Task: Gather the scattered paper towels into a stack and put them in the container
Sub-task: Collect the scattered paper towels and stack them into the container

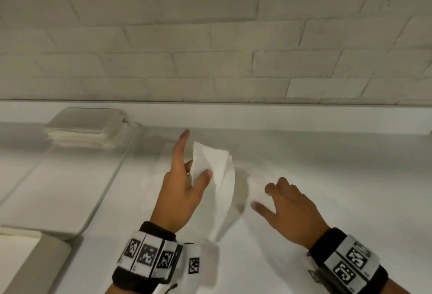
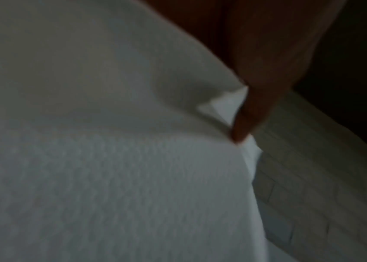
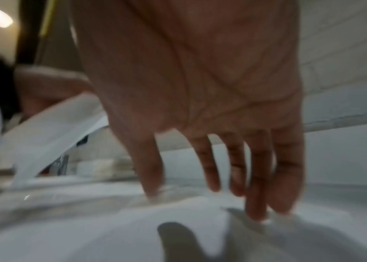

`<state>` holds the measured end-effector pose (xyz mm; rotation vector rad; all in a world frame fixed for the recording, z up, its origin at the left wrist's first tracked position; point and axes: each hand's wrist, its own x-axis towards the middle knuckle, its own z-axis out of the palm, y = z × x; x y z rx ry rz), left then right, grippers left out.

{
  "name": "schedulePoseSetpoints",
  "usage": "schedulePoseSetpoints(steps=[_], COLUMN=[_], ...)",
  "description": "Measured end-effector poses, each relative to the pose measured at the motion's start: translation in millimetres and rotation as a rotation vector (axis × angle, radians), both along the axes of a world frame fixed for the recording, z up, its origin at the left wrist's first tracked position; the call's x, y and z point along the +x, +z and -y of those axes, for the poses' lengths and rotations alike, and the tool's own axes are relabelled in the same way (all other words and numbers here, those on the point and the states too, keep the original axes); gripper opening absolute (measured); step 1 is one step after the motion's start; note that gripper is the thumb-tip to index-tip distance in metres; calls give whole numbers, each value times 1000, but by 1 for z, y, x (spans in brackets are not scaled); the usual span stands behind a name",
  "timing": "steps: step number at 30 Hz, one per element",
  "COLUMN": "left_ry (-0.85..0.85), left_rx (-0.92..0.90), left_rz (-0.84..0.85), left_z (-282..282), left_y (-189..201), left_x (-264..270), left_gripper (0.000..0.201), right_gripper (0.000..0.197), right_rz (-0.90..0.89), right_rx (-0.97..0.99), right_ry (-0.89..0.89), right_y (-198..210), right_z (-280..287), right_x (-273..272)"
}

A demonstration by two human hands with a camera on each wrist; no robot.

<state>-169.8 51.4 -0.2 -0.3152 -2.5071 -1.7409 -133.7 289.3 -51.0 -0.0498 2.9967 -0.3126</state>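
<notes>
My left hand (image 1: pixel 194 165) holds a small bunch of white paper towels (image 1: pixel 217 176) lifted off the white table, thumb pinching them from the front, index finger pointing up. The left wrist view is filled by these embossed towels (image 2: pixel 110 177), with one finger (image 2: pixel 241 127) at their edge. My right hand (image 1: pixel 261 196) is just to the right, fingers spread downward, and its fingertips (image 3: pixel 256 212) touch a flat white towel (image 3: pixel 178 221) lying on the table. A white tray (image 1: pixel 70 188) at the left carries a neat stack of towels (image 1: pixel 86 130) at its far end.
A white brick wall (image 1: pixel 210 36) with a low ledge (image 1: pixel 280 116) closes off the back of the table. Another pale container corner (image 1: pixel 28 261) shows at the bottom left. The held towels hang between my two hands.
</notes>
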Motion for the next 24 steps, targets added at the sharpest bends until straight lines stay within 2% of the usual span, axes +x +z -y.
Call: schedulePoseSetpoints(steps=[1,2,3,4,6,7,8,10,12,14,16,18,20,22,24], left_ry=[-37,-73,-120,-180,-299,-339,-359,-352,-306,-260,-200,-176,-122,-88,-17], left_rx=[-91,-171,-211,-179,20,147,283,549,725,779,784,779,750,666,517], left_rz=[-69,-121,-125,-79,122,210,276,432,607,745,823,853,813,705,526], left_z=[4,6,9,12,17,18,18,13,2,-14,-26,-35,-40,-41,-39], left_y=[5,11,18,25,36,37,35,21,3,-9,-18,-26,-28,-26,-23], left_x=[3,6,9,12,16,18,18,17,16,19,21,22,22,22,22], left_gripper=[79,74,59,41,14,12,18,45,62,51,29,38,42,35,25], right_gripper=[52,55,57,56,50,47,42,28,15,20,30,28,32,33,34], right_rz=[5,14,24,44,182,243,254,211,122,100,134,203,272,342,386], right_rx=[122,160,148,104,-15,-77,-136,-271,-549,-848,-978,-1037,-1059,-1062,-1114], right_ry=[-8,-8,-15,-25,-61,-77,-87,-96,-73,-2,98,166,203,221,195], right_y=[-11,-18,-21,-23,-21,-21,-19,-13,-3,13,24,26,28,31,36], right_z=[0,1,1,0,-5,-7,-9,-14,-15,-8,0,2,-2,-10,-16], right_x=[2,3,2,1,-4,-5,-6,-3,2,8,11,10,4,-2,-7])
